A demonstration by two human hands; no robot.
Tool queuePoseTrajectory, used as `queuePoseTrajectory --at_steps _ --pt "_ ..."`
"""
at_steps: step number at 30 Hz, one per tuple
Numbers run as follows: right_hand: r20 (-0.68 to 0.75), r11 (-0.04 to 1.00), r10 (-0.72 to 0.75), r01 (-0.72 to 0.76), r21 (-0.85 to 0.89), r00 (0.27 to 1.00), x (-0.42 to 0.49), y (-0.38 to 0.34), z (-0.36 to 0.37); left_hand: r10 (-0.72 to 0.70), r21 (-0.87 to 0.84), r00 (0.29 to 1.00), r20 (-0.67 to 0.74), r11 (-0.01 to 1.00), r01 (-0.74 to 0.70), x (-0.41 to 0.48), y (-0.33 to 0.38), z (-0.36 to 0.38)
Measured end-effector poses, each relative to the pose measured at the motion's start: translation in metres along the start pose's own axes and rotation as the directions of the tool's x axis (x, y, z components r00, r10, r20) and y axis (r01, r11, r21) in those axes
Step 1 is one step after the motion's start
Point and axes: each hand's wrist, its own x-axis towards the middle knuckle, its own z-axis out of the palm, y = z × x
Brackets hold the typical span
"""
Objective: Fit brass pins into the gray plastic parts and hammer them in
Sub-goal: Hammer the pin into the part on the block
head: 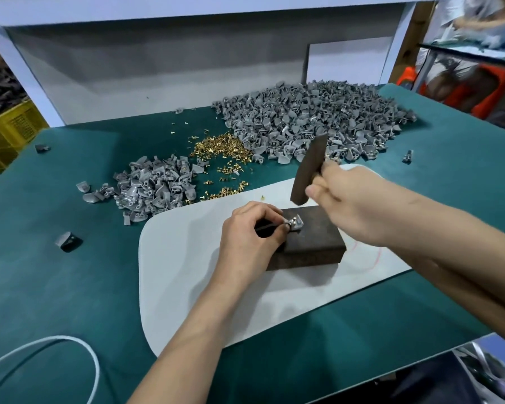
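Note:
A dark rusty metal block (312, 243) lies on a white mat (187, 258). My left hand (248, 231) pinches a small gray plastic part (294, 223) and holds it down on the block's top. My right hand (350, 202) grips a dark rectangular metal bar (308, 170) used as a hammer, raised upright just above the block and the part. A heap of brass pins (220, 150) lies beyond the mat. The big pile of gray plastic parts (309, 118) fills the far right, and a smaller pile (149, 188) sits at the left.
The table has a green cover (70, 287). Loose gray parts (67, 242) lie scattered on it at left and right. A white cable (79, 345) loops at the near left. A yellow crate (9, 129) stands beyond the left edge.

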Motion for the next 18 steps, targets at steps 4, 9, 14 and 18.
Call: queuePoseTrajectory --at_steps 4,9,14,18 --pt "0.059 0.998 0.022 -0.018 -0.053 0.998 0.003 0.000 -0.001 -0.009 -0.002 1.000 -0.001 1.000 0.009 0.001 -0.002 0.001" --pt "-0.027 0.742 0.200 -0.134 0.657 0.979 0.024 0.030 -0.020 -0.130 -0.113 0.991 0.024 0.985 0.132 0.001 -0.001 0.002" --pt "0.178 0.449 0.258 -0.281 0.848 0.950 0.023 0.055 -0.008 -0.188 -0.167 0.981 0.048 0.967 0.194 0.001 -0.001 0.002" --pt "0.198 0.465 0.243 -0.293 0.835 0.950 0.021 0.060 0.000 -0.200 -0.166 0.978 0.054 0.964 0.206 0.002 -0.001 0.003"
